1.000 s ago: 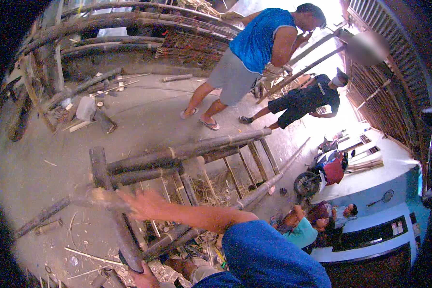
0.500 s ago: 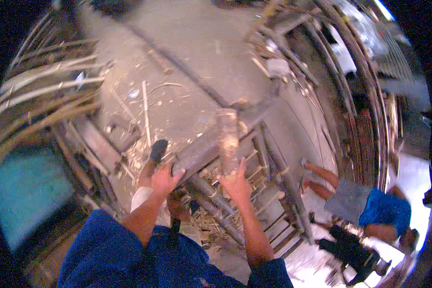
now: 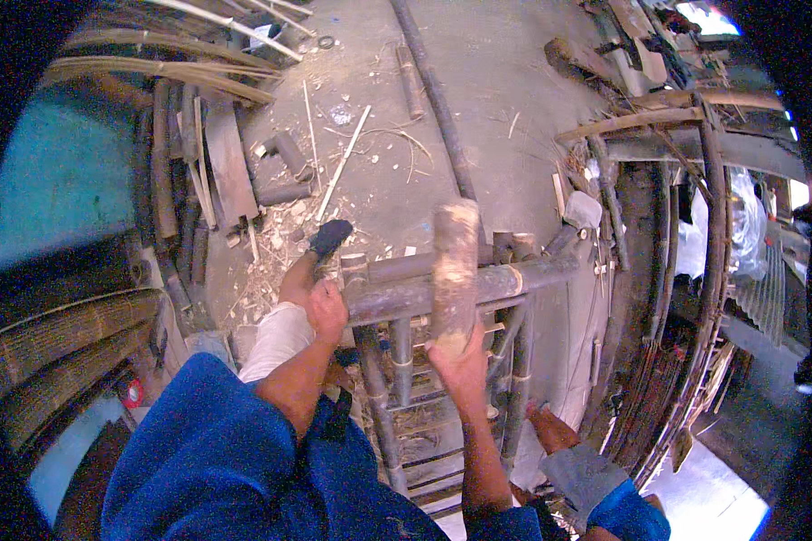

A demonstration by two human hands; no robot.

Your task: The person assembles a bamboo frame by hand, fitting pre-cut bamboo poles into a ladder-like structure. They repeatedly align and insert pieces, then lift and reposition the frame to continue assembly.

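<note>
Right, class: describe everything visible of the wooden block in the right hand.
The wooden block is short, thick and roughly cylindrical, brown with a pale, scuffed-looking patch toward its far end. The right hand grips its near end; it points away from the body, overlapping the bamboo rail in view; contact is unclear.

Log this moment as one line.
right hand: holding wooden block | left hand: beside bamboo rail's left end | block: overlaps rail in view
</note>
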